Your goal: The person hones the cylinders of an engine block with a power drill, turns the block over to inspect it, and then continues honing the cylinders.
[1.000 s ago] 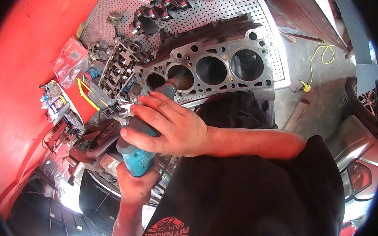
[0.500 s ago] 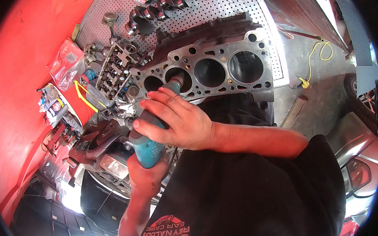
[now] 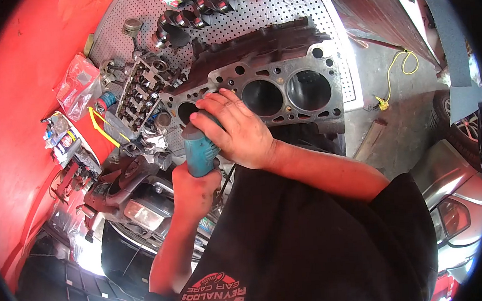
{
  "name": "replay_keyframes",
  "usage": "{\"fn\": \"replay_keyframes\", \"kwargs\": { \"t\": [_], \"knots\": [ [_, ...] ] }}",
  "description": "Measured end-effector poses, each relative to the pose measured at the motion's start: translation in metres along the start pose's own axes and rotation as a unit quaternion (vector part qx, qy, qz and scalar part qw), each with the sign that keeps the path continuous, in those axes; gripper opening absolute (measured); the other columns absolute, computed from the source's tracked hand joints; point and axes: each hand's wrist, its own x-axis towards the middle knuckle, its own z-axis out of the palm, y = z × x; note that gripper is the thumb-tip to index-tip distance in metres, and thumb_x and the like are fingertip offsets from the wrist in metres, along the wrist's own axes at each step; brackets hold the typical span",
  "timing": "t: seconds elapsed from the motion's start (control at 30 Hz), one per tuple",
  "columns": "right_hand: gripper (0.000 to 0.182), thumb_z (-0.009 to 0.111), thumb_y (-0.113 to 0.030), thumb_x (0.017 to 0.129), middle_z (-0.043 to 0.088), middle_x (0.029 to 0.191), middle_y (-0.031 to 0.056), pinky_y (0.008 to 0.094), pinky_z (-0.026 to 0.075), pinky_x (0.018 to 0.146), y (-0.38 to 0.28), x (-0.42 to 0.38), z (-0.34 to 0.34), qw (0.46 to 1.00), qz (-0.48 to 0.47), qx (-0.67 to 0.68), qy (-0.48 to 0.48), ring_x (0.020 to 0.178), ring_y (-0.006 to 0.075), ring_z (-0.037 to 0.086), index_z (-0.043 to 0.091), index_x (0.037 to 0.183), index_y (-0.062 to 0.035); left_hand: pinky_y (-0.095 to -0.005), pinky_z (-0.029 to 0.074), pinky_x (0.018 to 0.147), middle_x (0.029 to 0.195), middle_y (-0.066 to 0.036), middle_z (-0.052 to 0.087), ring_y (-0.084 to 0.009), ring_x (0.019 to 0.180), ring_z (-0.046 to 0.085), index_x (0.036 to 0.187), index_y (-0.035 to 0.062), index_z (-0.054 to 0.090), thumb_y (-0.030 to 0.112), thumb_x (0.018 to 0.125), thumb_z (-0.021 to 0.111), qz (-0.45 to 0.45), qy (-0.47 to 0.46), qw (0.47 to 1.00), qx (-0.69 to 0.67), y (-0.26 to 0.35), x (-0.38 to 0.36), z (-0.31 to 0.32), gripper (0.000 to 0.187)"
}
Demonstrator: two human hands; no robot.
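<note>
A teal power drill (image 3: 201, 155) is in both my hands, its front end toward the engine block (image 3: 296, 64). My left hand (image 3: 193, 192) wraps round its grip from below. Over the top and front of the drill lies my right hand (image 3: 242, 132), its fingers curled over the tool. That hand hides the drill's front end and the second cylinder bore from the left. Two wide bores show to the right of it, the nearer one (image 3: 262, 98) beside my fingers. Part of the leftmost bore (image 3: 188, 110) is visible past the drill.
A perforated metal table (image 3: 293, 4) carries the block. On it lie a crankshaft (image 3: 194, 18), a cylinder head (image 3: 140, 96) and a piston (image 3: 132, 27) with its rod. A car headlight (image 3: 144, 212) is at lower left. A yellow cord (image 3: 396, 75) runs along the floor.
My hands and the drill have shifted right and slightly up in view. The drill stands more upright, and its chuck has gone out of sight behind my right hand.
</note>
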Motion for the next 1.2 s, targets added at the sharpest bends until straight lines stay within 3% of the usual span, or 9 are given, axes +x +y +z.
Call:
{"fn": "replay_keyframes", "kwargs": {
  "t": [0.3, 0.6, 0.7, 0.8, 1.0, 1.13, 1.2],
  "knots": [
    [0.055, 0.062, -0.019, 0.085, 0.061, 0.129, 0.0158, 0.0521, 0.049, 0.110, 0.014, -0.002, 0.012, 0.999, -0.022, 0.009, 0.044, 0.121, 0.0374, 0.061, 0.058, 0.140, -0.0153, -0.0287, 0.048, 0.059, 0.069, -0.004, 0.065, -0.0121, 0.060, 0.061, 0.088, -0.0028, 0.068, 0.002, 0.080, 0.064, 0.009, -0.006, 1.000, -0.028, 0.005, 0.005, 0.001, 0.011],
    [0.059, 0.060, -0.020, 0.087, 0.059, 0.130, 0.0171, 0.0527, 0.049, 0.110, 0.011, -0.004, 0.015, 0.999, -0.014, -0.006, 0.043, 0.122, 0.0379, 0.061, 0.054, 0.145, -0.0151, -0.0293, 0.049, 0.058, 0.071, -0.005, 0.064, -0.0138, 0.060, 0.061, 0.085, -0.0038, 0.068, 0.000, 0.078, 0.063, 0.027, -0.023, 0.999, -0.040, 0.003, 0.008, -0.005, 0.009],
    [0.060, 0.060, -0.022, 0.087, 0.059, 0.131, 0.0169, 0.0538, 0.048, 0.111, 0.008, -0.005, 0.016, 0.998, -0.008, -0.018, 0.053, 0.123, 0.0375, 0.060, 0.053, 0.146, -0.0151, -0.0290, 0.049, 0.058, 0.071, -0.006, 0.064, -0.0141, 0.060, 0.061, 0.086, -0.0044, 0.068, -0.001, 0.078, 0.063, 0.043, -0.033, 0.998, -0.035, -0.002, 0.011, -0.010, 0.010],
    [0.061, 0.061, -0.023, 0.087, 0.056, 0.136, 0.0189, 0.0577, 0.045, 0.112, -0.003, -0.006, 0.013, 0.999, -0.001, -0.013, 0.034, 0.128, 0.0390, 0.057, 0.053, 0.147, -0.0154, -0.0289, 0.048, 0.057, 0.072, -0.005, 0.065, -0.0134, 0.060, 0.061, 0.087, -0.0044, 0.069, -0.001, 0.079, 0.063, 0.048, -0.024, 0.998, -0.025, -0.001, 0.004, -0.012, 0.010],
    [0.061, 0.062, -0.022, 0.088, 0.048, 0.147, 0.0237, 0.0679, 0.037, 0.114, -0.052, -0.005, 0.009, 0.996, -0.010, 0.022, 0.086, 0.138, 0.0449, 0.047, 0.051, 0.148, -0.0173, -0.0271, 0.044, 0.057, 0.073, 0.000, 0.064, -0.0085, 0.063, 0.057, 0.087, -0.0022, 0.068, 0.001, 0.083, 0.065, 0.078, -0.004, 0.996, 0.035, -0.010, -0.030, -0.039, 0.006],
    [0.068, 0.072, -0.015, 0.083, 0.054, 0.145, 0.0226, 0.0672, 0.039, 0.113, -0.069, 0.000, -0.003, 0.996, -0.059, 0.036, 0.056, 0.134, 0.0442, 0.054, 0.047, 0.147, -0.0165, -0.0267, 0.045, 0.060, 0.081, 0.000, 0.066, -0.0081, 0.069, 0.058, 0.090, -0.0004, 0.068, -0.001, 0.084, 0.067, 0.098, -0.003, 0.994, 0.041, -0.011, -0.054, -0.050, 0.006],
    [0.058, 0.065, -0.016, 0.087, 0.059, 0.139, 0.0207, 0.0618, 0.045, 0.110, -0.076, 0.003, -0.003, 0.993, -0.067, 0.041, 0.083, 0.125, 0.0413, 0.061, 0.051, 0.143, -0.0123, -0.0270, 0.048, 0.065, 0.086, 0.000, 0.069, -0.0085, 0.074, 0.061, 0.094, -0.0008, 0.070, -0.003, 0.083, 0.069, 0.088, 0.000, 0.995, 0.049, -0.008, -0.064, -0.054, 0.011]
  ]
}}
